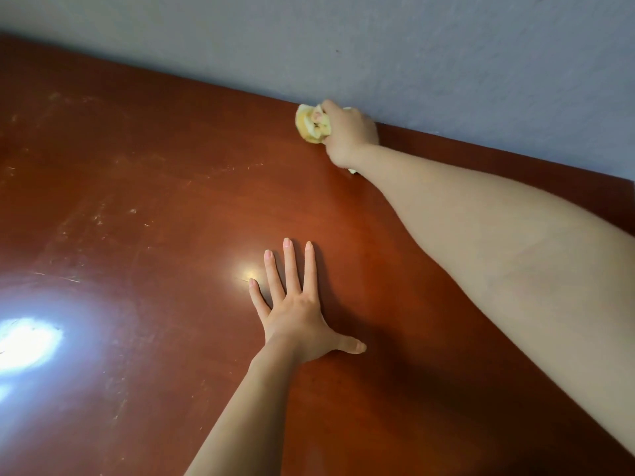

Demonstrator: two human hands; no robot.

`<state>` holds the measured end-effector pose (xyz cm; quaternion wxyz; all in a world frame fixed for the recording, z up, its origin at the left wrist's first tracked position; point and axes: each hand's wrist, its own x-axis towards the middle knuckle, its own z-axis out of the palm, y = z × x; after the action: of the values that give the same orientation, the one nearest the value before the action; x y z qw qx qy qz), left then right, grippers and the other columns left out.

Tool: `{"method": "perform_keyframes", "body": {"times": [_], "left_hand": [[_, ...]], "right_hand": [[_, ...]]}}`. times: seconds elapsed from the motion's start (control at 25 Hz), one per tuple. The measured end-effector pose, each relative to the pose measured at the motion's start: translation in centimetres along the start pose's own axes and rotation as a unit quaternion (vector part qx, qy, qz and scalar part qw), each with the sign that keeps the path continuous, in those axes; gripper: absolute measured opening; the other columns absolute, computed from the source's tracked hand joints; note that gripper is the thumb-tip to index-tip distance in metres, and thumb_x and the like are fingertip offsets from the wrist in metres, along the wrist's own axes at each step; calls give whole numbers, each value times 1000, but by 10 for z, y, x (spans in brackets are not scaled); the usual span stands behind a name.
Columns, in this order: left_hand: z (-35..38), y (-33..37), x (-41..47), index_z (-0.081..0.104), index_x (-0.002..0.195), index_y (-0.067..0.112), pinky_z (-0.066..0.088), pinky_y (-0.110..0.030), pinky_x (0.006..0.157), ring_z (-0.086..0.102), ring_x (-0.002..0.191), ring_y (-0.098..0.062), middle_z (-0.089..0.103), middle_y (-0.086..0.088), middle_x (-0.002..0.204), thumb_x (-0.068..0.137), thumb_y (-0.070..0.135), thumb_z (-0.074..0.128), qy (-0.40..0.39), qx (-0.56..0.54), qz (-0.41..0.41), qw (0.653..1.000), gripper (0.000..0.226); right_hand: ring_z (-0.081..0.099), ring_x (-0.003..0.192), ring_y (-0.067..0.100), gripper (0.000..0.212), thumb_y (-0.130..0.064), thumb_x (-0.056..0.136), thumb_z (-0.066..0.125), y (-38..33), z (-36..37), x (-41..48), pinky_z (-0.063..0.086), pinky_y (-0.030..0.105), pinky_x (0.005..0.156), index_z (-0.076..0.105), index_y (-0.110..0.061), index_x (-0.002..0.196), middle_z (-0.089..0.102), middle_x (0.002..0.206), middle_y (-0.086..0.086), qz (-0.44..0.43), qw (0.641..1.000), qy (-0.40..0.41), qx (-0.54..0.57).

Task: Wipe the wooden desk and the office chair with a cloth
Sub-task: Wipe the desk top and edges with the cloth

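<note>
The reddish-brown wooden desk (154, 201) fills most of the view, its top glossy and scuffed. My right hand (347, 135) reaches to the desk's far edge by the wall and grips a bunched yellow cloth (309, 127), which presses on the desk top. My left hand (295, 304) lies flat on the desk nearer to me, fingers straight and spread, holding nothing. The office chair is out of view.
A grey-blue wall (412, 46) runs along the desk's far edge. Bright light reflections glare on the desk at the lower left (27, 341). Pale scratches mark the left part of the top.
</note>
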<state>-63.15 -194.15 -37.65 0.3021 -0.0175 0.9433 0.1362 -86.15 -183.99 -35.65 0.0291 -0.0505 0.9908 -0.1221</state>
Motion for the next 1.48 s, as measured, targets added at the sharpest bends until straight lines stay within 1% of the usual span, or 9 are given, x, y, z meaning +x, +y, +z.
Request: {"method": "perform_keyframes", "body": {"times": [0.12, 0.2, 0.32, 0.52, 0.64, 0.88, 1.12, 1.32, 1.48], "left_hand": [[-2, 1, 1, -53, 122, 36, -34, -50, 90, -59, 114, -22, -62, 6, 127, 32, 88, 62, -8, 2, -1, 1000, 155], [-2, 1, 0, -52, 122, 36, -33, -51, 93, -59, 114, -22, -62, 6, 127, 33, 88, 63, -14, 0, -2, 1000, 155], [-3, 1, 0, -53, 121, 37, -32, -51, 94, -59, 113, -22, -61, 6, 127, 34, 87, 64, -17, 5, -3, 1000, 154], [-1, -2, 1, -50, 120, 48, -28, -55, 100, -58, 116, -22, -58, 4, 132, 31, 90, 59, -16, -2, 10, 1000, 147], [0, -3, 1, -45, 124, 51, -26, -54, 100, -57, 117, -21, -58, 6, 132, 26, 91, 57, -7, -13, 9, 1000, 147], [3, -4, 4, -44, 124, 52, -22, -55, 103, -58, 115, -18, -59, 8, 130, 19, 93, 50, 4, -17, 2, 1000, 147], [4, -3, 4, -42, 126, 53, -20, -56, 105, -56, 118, -18, -57, 8, 133, 15, 95, 46, 14, -21, 1, 1000, 148], [4, -3, 5, -42, 125, 53, -20, -56, 106, -58, 116, -18, -56, 8, 133, 13, 95, 44, 11, -18, -4, 1000, 148], [3, -2, 5, -42, 125, 53, -19, -56, 106, -56, 118, -18, -58, 9, 132, 13, 96, 44, 15, -16, -5, 1000, 148]], "right_hand": [[56, 100, 34, 32, -10, 89, 48, -16, 6, -24, 35, 33, 70, 46, -18, 120, 61, 108, 11, -138, 990, -9, -30], [57, 97, 31, 35, -9, 88, 50, -17, 9, -53, 39, 35, 76, 48, -17, 122, 64, 103, 9, -209, 978, -5, -22], [58, 97, 29, 36, -10, 84, 53, -5, 11, -102, 41, 34, 81, 52, -15, 120, 66, 100, 7, -243, 970, 16, 0], [65, 87, 28, 37, -12, 68, 76, 46, 0, -170, 49, 38, 73, 66, -10, 104, 71, 95, 8, -272, 961, 50, 3], [64, 81, 31, 40, -12, 66, 78, 93, -12, -167, 49, 39, 71, 67, -11, 104, 70, 96, 8, -217, 974, 62, -34], [59, 87, 40, 34, -21, 84, 65, 185, -31, -116, 43, 41, 66, 57, -11, 115, 65, 94, 19, 53, 981, 152, -107], [58, 96, 35, 26, -19, 87, 61, 176, -15, -96, 39, 38, 79, 54, -12, 111, 67, 100, 16, 203, 956, 210, -40], [60, 82, 36, 30, -12, 77, 69, 143, -9, -152, 40, 39, 77, 59, -7, 105, 66, 90, 14, 13, 985, 172, -26], [60, 69, 30, 39, -8, 56, 80, 116, 1, -216, 40, 35, 72, 66, -11, 92, 66, 76, 5, -145, 979, 142, 20]]}}
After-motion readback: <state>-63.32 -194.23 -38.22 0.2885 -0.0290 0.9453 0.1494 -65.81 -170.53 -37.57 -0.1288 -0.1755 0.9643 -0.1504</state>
